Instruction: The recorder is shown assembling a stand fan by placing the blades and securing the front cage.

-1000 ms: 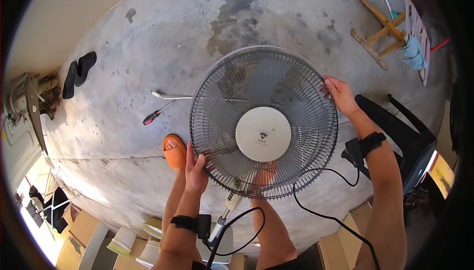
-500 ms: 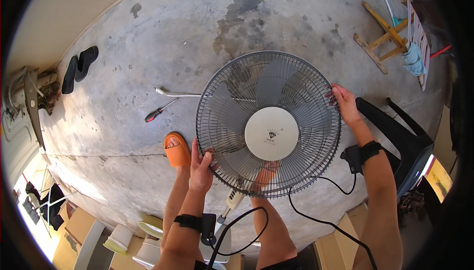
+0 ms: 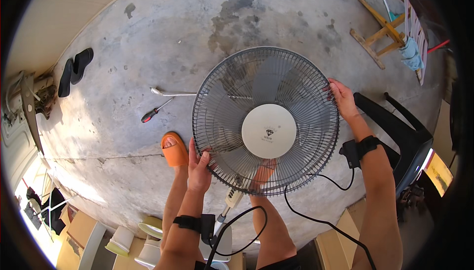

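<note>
A standing fan with a round grey wire grille (image 3: 296,80) faces up at me, its white centre disc (image 3: 269,139) in the middle. Grey blades (image 3: 267,80) show through the wires. My left hand (image 3: 199,170) grips the grille's lower left rim, thumb on top and fingers around the edge. At the upper right rim, my right hand (image 3: 343,101) is closed on the grille, its fingertips partly hidden by the wires. Below the grille the fan's cream control box (image 3: 234,198) and pole run toward the base between my legs.
Left of the fan lie a red-and-black screwdriver (image 3: 150,116) and a thin metal rod (image 3: 173,93), partly behind the grille. Black shoes (image 3: 82,66) sit farther left. A black plastic chair (image 3: 410,131) and a wooden rack (image 3: 380,35) stand at right. Black cables (image 3: 316,219) hang near my arms.
The view has shifted slightly, so the floor things sit a little farther left. Both hands keep their places on the grille, which appears slightly higher and farther left.
</note>
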Tool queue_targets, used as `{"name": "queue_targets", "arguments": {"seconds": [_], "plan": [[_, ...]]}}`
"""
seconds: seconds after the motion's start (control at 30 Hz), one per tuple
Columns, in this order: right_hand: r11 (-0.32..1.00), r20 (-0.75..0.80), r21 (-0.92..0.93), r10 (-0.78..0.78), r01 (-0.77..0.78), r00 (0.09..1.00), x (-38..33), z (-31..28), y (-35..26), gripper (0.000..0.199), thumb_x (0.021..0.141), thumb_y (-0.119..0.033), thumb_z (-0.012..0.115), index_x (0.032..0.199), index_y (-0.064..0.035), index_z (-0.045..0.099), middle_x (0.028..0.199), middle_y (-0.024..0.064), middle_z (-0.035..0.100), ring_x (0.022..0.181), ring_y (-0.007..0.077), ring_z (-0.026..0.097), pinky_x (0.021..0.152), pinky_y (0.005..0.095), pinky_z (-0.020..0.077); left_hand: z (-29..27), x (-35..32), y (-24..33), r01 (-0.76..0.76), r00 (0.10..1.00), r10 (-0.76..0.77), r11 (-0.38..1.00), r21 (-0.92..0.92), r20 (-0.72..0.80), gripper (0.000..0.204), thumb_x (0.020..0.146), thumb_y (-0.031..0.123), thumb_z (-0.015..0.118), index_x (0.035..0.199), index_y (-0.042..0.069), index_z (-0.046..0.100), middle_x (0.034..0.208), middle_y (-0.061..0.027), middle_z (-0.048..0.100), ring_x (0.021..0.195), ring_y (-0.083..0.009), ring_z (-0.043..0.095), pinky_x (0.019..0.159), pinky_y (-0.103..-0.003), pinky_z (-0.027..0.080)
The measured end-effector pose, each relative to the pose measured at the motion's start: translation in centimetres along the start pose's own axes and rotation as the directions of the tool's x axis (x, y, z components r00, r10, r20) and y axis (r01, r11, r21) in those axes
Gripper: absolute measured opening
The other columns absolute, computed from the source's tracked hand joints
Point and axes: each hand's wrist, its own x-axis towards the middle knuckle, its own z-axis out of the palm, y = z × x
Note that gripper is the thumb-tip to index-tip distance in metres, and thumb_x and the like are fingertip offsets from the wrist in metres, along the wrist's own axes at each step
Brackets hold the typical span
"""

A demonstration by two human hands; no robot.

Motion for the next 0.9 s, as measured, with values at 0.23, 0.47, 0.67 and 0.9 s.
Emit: {"name": "queue_targets", "arguments": {"seconds": [0.23,0.47,0.67,0.9], "plan": [[0.999,0.012,-0.048,-0.003,0.004,1.0,-1.7,-0.9,1.4,0.036,0.096,-0.023,0.046,0.123,0.0004,0.051,0.094,0.0008,0.061,0.081,0.0067,0.052,0.071,0.0207,0.044,0.3,-0.2,0.6,0.024,0.999,-0.022,0.999,0.034,-0.036,0.066,0.092,0.017,0.052,0.145,0.023,0.013,0.118,-0.0018,0.048,0.099,-0.014,0.052,0.072,-0.03,0.046],[0.986,-0.151,0.114,0.134,-0.118,0.979,-7.2,0.1,2.1,0.034,0.097,-0.022,0.045,0.124,-0.0028,0.052,0.098,-0.0019,0.06,0.083,0.0046,0.051,0.07,0.0198,0.0443,0.5,0.0,0.6,0.022,0.999,-0.022,1.0,0.0,-0.023,0.062,0.094,0.016,0.047,0.145,0.023,0.013,0.121,-0.0029,0.048,0.102,-0.0149,0.051,0.076,-0.031,0.046],[0.925,-0.187,0.336,0.25,-0.177,0.95,-13.3,3.0,3.0,0.038,0.098,-0.023,0.042,0.131,-0.0059,0.044,0.108,-0.0013,0.057,0.091,0.0054,0.053,0.076,0.0212,0.0456,0.2,-0.1,0.9,0.041,0.998,-0.039,0.998,0.052,-0.046,0.063,0.094,0.02,0.047,0.145,0.023,0.01,0.12,-0.0046,0.049,0.1,-0.0153,0.051,0.078,-0.033,0.044],[0.708,-0.157,0.683,0.379,-0.177,0.912,-18.5,5.5,3.6,0.035,0.098,-0.022,0.042,0.129,-0.0063,0.043,0.111,0.0016,0.056,0.099,0.0106,0.054,0.082,0.0287,0.0484,0.5,0.1,0.6,0.02,1.0,-0.02,0.998,0.067,-0.005,0.065,0.094,0.025,0.047,0.146,0.023,0.009,0.121,-0.0055,0.047,0.102,-0.0171,0.048,0.081,-0.036,0.042]]}}
